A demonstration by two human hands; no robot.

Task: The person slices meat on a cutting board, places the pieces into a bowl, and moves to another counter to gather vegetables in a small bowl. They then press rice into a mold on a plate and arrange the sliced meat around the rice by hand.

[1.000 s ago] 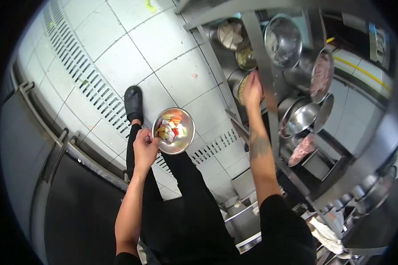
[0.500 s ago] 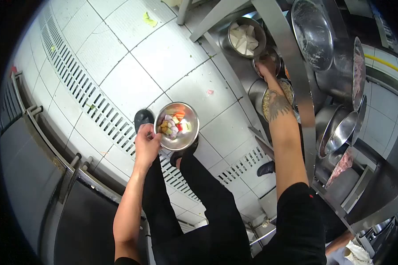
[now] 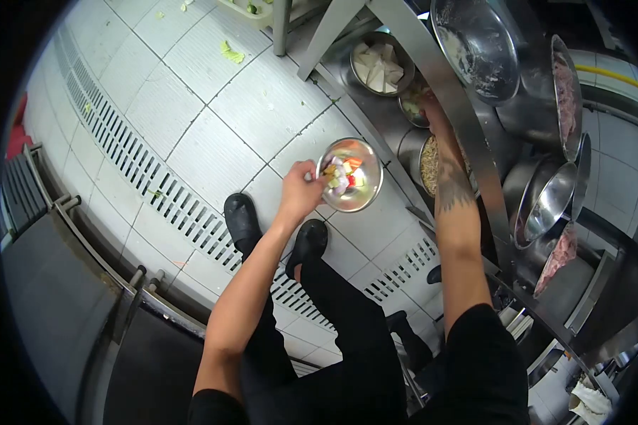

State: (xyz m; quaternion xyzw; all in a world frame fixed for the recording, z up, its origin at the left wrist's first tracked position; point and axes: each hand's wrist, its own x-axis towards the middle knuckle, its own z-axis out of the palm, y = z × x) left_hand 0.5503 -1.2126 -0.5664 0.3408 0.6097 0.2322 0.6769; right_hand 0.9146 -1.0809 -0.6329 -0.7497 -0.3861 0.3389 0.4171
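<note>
My left hand (image 3: pixel 303 190) grips the rim of a shiny metal bowl (image 3: pixel 371 185), held out over the floor. Chopped vegetables (image 3: pixel 344 175) in purple-white, orange, red and pale green lie in it. My right hand (image 3: pixel 436 113) reaches under the steel counter to a small metal bowl (image 3: pixel 409 113) on the lower shelf, which has some pale green pieces in it. The fingers of that hand are blurred and partly hidden. Beside it stands a bowl of white wedge-shaped pieces (image 3: pixel 378 69). Beneath my right forearm, a container of grainy brownish food (image 3: pixel 429 166) shows in part.
A steel counter edge (image 3: pixel 468 134) runs above the shelf. On top stand large metal bowls (image 3: pixel 475 49), some with pink meat (image 3: pixel 564 92). A drain grate (image 3: pixel 159 188) crosses the tiled floor. Dark appliances (image 3: pixel 49 283) line the left. Another person's shoe (image 3: pixel 397 322) appears lower right.
My left hand has carried the bowl of vegetables to the right, closer to the shelf. My right hand stays at the small bowl, where pale green pieces now show. The view has shifted slightly.
</note>
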